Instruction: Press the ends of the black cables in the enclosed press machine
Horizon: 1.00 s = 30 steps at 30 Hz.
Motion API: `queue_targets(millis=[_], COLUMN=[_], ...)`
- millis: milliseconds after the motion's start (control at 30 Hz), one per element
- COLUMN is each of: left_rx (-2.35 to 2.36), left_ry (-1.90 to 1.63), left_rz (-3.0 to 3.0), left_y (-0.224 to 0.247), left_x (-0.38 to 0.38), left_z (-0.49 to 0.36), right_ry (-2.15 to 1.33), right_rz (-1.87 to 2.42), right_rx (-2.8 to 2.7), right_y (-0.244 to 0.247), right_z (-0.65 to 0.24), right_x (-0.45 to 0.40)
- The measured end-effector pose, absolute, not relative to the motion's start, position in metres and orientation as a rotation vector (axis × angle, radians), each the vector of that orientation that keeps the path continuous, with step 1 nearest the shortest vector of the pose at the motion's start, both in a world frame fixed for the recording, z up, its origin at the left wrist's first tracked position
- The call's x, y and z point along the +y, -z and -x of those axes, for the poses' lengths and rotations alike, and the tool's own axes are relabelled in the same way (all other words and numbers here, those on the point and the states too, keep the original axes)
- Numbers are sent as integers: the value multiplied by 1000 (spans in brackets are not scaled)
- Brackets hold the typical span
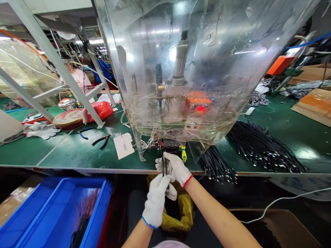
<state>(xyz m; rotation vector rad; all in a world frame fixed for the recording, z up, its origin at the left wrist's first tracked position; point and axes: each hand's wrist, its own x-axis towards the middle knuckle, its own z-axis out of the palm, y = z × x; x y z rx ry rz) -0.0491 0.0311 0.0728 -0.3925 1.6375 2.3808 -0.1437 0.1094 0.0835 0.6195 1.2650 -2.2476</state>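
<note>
the left hand (155, 201) and right hand (176, 168) pinched a black wire (162, 165) upright, holding it up under the clear acrylic guard (165, 69).

You have no readable text, label or number in view. The round tin lid (68, 119) at the left of the frame bears printing, but it is too blurred to read.

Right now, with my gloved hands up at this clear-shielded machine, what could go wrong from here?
The white-gloved right hand is right beside a yellow-handled screwdriver near the edge of the green workbench, so it might get knocked off. The thin black cable could also snag the loose thin wires under the clear plastic shield.
</note>
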Motion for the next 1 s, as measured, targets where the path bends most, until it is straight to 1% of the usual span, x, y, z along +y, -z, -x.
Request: queue_targets(millis=[200,567,800,900,1000], left_rx=[1712,1773,1861,1948,1988], left_ry=[-2298,-2287,-2288,-2150,-1916], left_rz=[363,343,287,320,380], left_y=[-67,-48,-58,-53,-38], left_x=[29,29,20,7,-9], left_z=[47,40,31,12,-16], right_ry=[2261,2479,2505,2440,2390], right_rz=[-530,-469,-335,-221,-234], right_rx=[1272,1213,1207,1199,1219], right_y=[-81,-53,-58,-61,-58], right_z=[142,144,136,119,97], right_x=[111,108,111,114,118])
